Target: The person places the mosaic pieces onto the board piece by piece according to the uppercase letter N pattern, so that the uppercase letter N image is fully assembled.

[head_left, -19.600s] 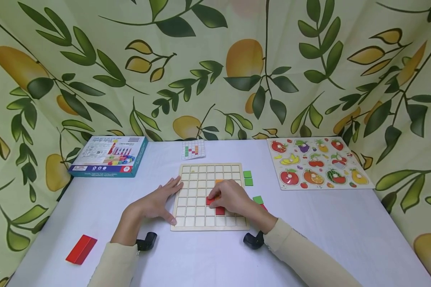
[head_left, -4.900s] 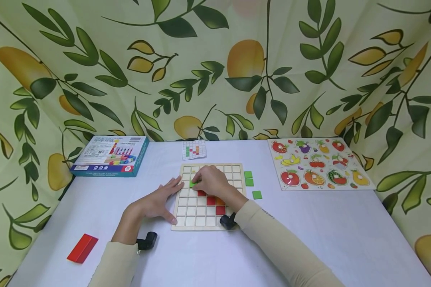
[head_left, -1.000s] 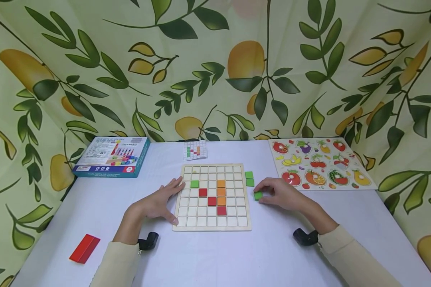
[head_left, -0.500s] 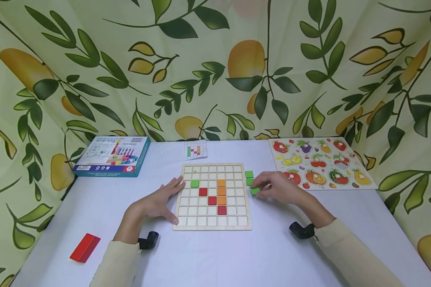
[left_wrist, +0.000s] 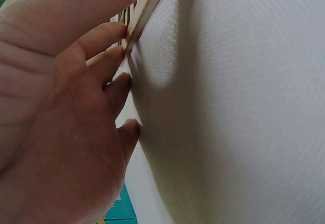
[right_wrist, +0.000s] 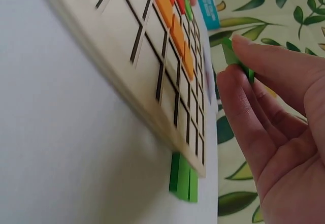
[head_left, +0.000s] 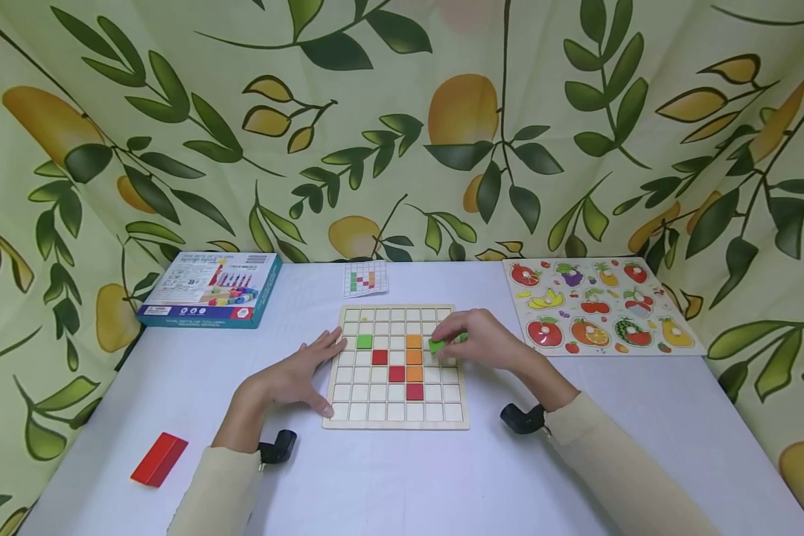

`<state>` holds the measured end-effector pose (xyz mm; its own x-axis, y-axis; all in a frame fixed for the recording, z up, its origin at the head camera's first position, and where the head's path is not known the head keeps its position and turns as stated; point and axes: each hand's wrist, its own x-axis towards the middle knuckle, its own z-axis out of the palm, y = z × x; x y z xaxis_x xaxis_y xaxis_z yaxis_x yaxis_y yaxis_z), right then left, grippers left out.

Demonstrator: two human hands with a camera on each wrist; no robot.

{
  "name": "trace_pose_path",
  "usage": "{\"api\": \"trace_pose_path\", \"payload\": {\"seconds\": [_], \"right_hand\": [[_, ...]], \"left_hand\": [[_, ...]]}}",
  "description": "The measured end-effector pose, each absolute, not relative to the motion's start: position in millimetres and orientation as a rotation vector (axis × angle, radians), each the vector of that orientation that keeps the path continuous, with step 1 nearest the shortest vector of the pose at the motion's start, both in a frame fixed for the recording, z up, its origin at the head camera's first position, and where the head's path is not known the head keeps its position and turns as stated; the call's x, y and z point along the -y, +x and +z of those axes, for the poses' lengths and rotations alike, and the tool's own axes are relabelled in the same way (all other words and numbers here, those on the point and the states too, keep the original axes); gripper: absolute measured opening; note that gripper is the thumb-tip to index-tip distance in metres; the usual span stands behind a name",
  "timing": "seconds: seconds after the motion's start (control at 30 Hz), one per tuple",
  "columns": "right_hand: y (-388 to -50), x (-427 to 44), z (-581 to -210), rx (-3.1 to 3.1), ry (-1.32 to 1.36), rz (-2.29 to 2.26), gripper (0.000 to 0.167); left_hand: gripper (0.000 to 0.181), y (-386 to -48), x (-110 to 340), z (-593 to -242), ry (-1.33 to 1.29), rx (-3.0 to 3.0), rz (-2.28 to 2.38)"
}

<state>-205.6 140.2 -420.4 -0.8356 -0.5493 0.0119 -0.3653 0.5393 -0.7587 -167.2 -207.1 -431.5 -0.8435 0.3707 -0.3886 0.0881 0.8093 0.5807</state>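
A wooden grid board [head_left: 395, 426] lies on the table, bearing one green tile [head_left: 364, 342], a diagonal of red tiles [head_left: 397, 374] and a column of orange tiles [head_left: 413, 357]. My left hand [head_left: 284, 380] rests spread at the board's left edge; in the left wrist view, fingertips [left_wrist: 119, 56] touch its side. Over the board's right columns, my right hand [head_left: 485, 339] pinches a green tile [right_wrist: 231, 54] between thumb and fingers, raised above the surface. Two more green tiles [right_wrist: 182, 178] lie off the board's edge, mostly hidden by that hand in the head view.
Behind the board lies a small pattern card [head_left: 365, 279] with coloured squares. A boxed toy set [head_left: 208, 290] is at back left, a fruit puzzle board [head_left: 603, 307] at back right. A red wedge-like block [head_left: 159, 459] sits at front left.
My right hand has lifted the nearest green tile off the table and carried it left over the board. Earlier, it set down red tiles and the first green tile. My left hand has stayed put.
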Motion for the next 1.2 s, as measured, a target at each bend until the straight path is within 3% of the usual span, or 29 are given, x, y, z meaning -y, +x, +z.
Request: {"api": "trace_pose_path", "payload": {"seconds": [0.37,0.63,1.2], "right_hand": [[-208,-92,-422,-2.529,-0.852,-1.201,0.018],[-209,-62,-425,-2.507,-0.767,-1.229,0.018],[-204,-20,-434,-2.716,-0.801,-0.969,0.018]], "left_hand": [[0.120,-167,207,-432,0.329,-2.491,0.766],[0.119,-168,207,-430,0.339,-2.490,0.750],[0.119,-167,208,-428,0.342,-2.481,0.761]]}}
